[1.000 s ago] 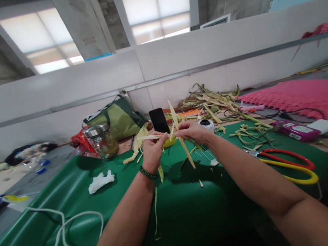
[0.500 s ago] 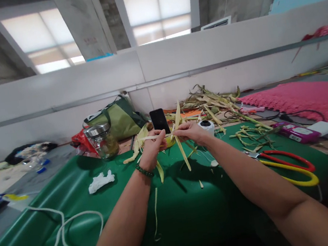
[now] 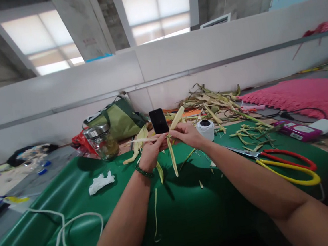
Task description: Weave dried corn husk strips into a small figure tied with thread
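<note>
Over a green cloth (image 3: 194, 212), my left hand (image 3: 151, 153) and my right hand (image 3: 186, 133) meet, both closed on pale yellow-green leaf strips (image 3: 172, 154). One strip juts up between the hands toward a black phone (image 3: 158, 120); another hangs down below them. A thin pale strip runs left from my left hand's fingers. A green bead bracelet (image 3: 143, 171) circles my left wrist. Where the strips cross is hidden by my fingers.
A glass jar (image 3: 102, 141), an olive bag (image 3: 115, 119) and a white spool (image 3: 205, 129) stand behind the hands. Red and yellow scissors (image 3: 281, 164) lie at the right. A heap of dried leaves (image 3: 216, 104), pink mat (image 3: 302, 96), white cord (image 3: 63, 233) and crumpled tissue (image 3: 101, 181) surround.
The upright strip has tilted and swung left as my hands drew closer together. My right hand has shifted slightly left, uncovering the white spool behind it.
</note>
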Demonstrator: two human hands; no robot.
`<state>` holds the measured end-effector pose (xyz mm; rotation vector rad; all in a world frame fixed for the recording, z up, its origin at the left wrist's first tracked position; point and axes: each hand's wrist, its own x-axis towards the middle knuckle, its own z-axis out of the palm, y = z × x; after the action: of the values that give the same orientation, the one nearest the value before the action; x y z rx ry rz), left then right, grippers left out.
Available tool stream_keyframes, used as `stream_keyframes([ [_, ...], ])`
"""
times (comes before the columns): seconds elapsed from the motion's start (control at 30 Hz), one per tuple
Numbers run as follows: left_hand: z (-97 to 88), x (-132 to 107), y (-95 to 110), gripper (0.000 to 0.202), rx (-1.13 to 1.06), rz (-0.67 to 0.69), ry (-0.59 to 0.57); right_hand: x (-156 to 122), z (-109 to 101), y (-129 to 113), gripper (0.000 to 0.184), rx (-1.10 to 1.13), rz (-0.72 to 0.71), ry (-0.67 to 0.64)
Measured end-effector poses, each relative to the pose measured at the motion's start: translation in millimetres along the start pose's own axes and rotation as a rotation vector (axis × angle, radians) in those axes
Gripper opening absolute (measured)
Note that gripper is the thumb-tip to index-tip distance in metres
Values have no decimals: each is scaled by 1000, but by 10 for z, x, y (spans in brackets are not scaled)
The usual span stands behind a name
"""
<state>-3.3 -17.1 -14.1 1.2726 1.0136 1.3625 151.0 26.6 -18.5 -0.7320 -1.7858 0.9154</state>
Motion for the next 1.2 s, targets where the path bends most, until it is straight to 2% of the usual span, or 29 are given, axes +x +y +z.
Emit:
stream_keyframes([
  [0.07,-14,-3,28,41,-23,-2,4,-10,-29,-16,24,63,-15,-54],
  [0.13,-70,16,68,43,-52,-23,6,-16,-75,-23,23,37,-55,-42],
  [0.2,-175,58,117,40,-96,-20,69,-17,-131,-25,21,-38,-106,-14],
  [0.3,-361,125,199,37,-121,148,431,-26,-197,-42,23,-176,-172,-23],
  [0.33,-404,133,226,37,-65,244,530,-33,-209,-57,24,-239,-188,-39],
  [0.37,-429,130,250,35,31,341,569,-43,-216,-76,26,-306,-201,-59],
  [0.4,-431,117,269,33,163,425,542,-53,-218,-98,29,-371,-213,-83],
  [0.43,-412,94,280,31,315,468,440,-65,-216,-120,33,-426,-227,-105],
  [0.5,-324,41,270,27,542,418,132,-84,-203,-160,39,-502,-271,-137],
  [0.57,-217,4,216,28,549,276,-139,-96,-181,-181,41,-544,-331,-150],
  [0.6,-173,-3,178,30,492,211,-239,-100,-168,-185,41,-559,-360,-151],
  [0.67,-124,6,97,34,363,114,-339,-110,-139,-187,41,-583,-418,-142],
  [0.73,-124,34,31,35,274,67,-316,-130,-109,-194,38,-591,-490,-74],
  [0.83,-157,73,-15,33,195,85,-116,-174,-71,-224,20,-579,-571,173],
  [0.9,-165,83,-12,32,141,114,0,-196,-50,-237,12,-594,-528,256],
  [0.97,-160,81,7,33,118,131,26,-198,-29,-226,22,-639,-418,172],
  [1.03,-153,72,32,36,146,146,8,-177,-9,-192,25,-699,-366,64],
  [1.13,-150,58,65,42,212,164,-2,-132,-1,-136,22,-755,-395,26],
  [1.2,-148,52,76,44,224,167,-15,-111,-10,-113,21,-748,-325,-1],
])
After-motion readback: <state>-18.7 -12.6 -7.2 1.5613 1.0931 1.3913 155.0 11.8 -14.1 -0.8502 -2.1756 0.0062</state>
